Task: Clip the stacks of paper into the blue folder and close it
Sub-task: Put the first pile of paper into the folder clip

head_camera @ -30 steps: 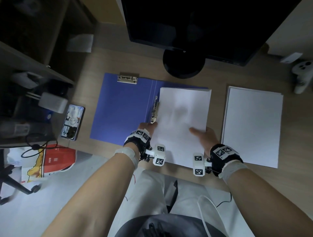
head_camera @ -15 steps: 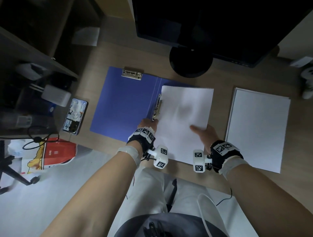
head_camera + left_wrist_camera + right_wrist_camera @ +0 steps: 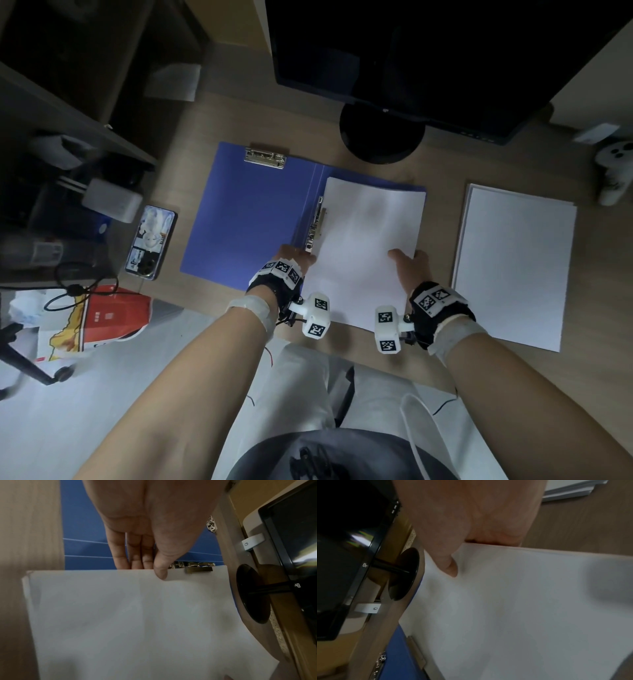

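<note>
The blue folder [image 3: 253, 219] lies open on the desk, with a metal clip [image 3: 264, 158] at the far edge of its left cover and a second clip [image 3: 317, 222] along the spine. Both hands hold a white paper stack [image 3: 370, 240] over the right cover, its left edge at the spine clip [image 3: 192, 566]. My left hand [image 3: 294, 260] pinches the stack's left edge, thumb on top and fingers [image 3: 133, 561] beneath. The right hand [image 3: 411, 263] grips the right edge, thumb [image 3: 450, 563] on the sheet. A second paper stack [image 3: 513, 263] lies to the right.
A dark monitor on a round black base [image 3: 382, 137] stands just behind the folder. A phone [image 3: 150, 241] lies left of the folder beside dark shelving. A white controller [image 3: 615, 171] sits far right. The held stack's near end overhangs the desk's front edge.
The held stack has edged slightly left toward the spine clip. Both hands keep the same hold on it.
</note>
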